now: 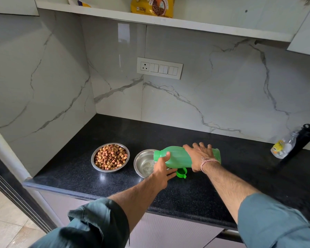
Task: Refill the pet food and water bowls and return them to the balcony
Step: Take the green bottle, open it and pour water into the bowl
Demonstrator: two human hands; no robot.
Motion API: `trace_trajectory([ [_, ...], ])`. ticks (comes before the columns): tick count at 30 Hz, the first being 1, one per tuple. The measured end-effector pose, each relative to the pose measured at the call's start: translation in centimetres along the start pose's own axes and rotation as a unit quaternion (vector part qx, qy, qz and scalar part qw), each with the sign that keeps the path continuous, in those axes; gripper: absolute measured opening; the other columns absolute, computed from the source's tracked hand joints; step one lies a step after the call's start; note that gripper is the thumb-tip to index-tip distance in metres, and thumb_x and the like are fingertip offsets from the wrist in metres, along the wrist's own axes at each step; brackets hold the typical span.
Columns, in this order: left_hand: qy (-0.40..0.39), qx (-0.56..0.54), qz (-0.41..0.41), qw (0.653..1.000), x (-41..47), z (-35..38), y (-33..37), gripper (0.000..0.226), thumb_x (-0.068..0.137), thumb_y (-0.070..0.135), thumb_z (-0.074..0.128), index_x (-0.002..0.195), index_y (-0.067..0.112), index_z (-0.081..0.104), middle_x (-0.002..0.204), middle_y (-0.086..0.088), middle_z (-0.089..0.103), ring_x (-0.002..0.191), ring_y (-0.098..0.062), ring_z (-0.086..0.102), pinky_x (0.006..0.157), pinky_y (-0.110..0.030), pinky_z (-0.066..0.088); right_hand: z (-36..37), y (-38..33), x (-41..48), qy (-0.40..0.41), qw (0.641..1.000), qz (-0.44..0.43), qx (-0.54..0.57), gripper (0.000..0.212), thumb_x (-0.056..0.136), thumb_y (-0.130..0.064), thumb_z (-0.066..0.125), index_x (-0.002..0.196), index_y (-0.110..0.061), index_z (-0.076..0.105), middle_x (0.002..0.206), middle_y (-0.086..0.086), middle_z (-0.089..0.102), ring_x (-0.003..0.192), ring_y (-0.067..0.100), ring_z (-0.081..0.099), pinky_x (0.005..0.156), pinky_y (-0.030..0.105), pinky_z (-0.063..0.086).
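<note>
Posture of both arms during pouring: both forearms reach forward from rolled-up teal sleeves over the black surface [240,176]. The left hand [162,165] grasps the neck of the green bottle [179,156], thumb on top and fingers stretched underneath. The right hand [199,155] wraps over the bottle's body, fingers spread across the top and thumb below; a pale thread [207,161] circles its wrist. The bottle lies almost level, its mouth above the near right rim of the steel water bowl [143,164], in which a little water glints. A green cap [181,173] sits just under the neck; whether it hangs or rests on the surface cannot be told. The food bowl [110,157], heaped with brown kibble, stands just left of the water bowl, apart from it. On the overhead shelf stands a yellow food bag [153,6].
</note>
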State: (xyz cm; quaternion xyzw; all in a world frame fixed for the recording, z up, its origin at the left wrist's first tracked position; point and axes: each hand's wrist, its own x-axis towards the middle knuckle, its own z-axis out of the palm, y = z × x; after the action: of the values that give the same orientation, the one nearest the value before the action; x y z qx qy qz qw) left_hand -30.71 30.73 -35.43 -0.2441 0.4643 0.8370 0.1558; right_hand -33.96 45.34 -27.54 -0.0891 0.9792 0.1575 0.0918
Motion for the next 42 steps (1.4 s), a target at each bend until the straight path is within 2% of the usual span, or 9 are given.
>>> trace_trajectory([
  [6, 0.0, -0.006, -0.002, 1.0, 0.24, -0.17, -0.21, 0.056, 0.097, 0.046, 0.064, 0.143, 0.018, 0.049, 0.13, -0.013, 0.066, 0.109, -0.031, 0.07, 0.079, -0.039, 0.058, -0.19, -0.17, 0.08, -0.002, 1.0, -0.003, -0.003, 0.1, 0.07, -0.021, 0.084, 0.151, -0.033, 0.027, 0.14, 0.006, 0.048, 0.133, 0.032, 0.041, 0.109, 0.056, 0.032],
  [13, 0.004, -0.013, -0.006, 1.0, 0.47, -0.26, -0.3, 0.056, 0.096, 0.046, 0.065, 0.142, 0.017, 0.05, 0.13, -0.013, 0.066, 0.108, -0.031, 0.07, 0.074, -0.038, 0.057, -0.26, -0.33, 0.13, -0.004, 1.0, -0.003, -0.005, 0.097, 0.07, -0.021, 0.083, 0.15, -0.033, 0.029, 0.139, 0.006, 0.049, 0.132, 0.032, 0.041, 0.109, 0.055, 0.032],
  [42, 0.008, -0.02, -0.013, 1.0, 0.46, -0.03, -0.24, 0.059, 0.096, 0.048, 0.063, 0.143, 0.014, 0.05, 0.126, -0.014, 0.068, 0.104, -0.031, 0.072, 0.076, -0.039, 0.059, -0.7, -0.29, 0.79, 0.02, 0.999, -0.016, -0.021, 0.085, 0.075, -0.024, 0.077, 0.147, -0.035, 0.035, 0.136, 0.007, 0.052, 0.13, 0.031, 0.043, 0.108, 0.053, 0.032],
])
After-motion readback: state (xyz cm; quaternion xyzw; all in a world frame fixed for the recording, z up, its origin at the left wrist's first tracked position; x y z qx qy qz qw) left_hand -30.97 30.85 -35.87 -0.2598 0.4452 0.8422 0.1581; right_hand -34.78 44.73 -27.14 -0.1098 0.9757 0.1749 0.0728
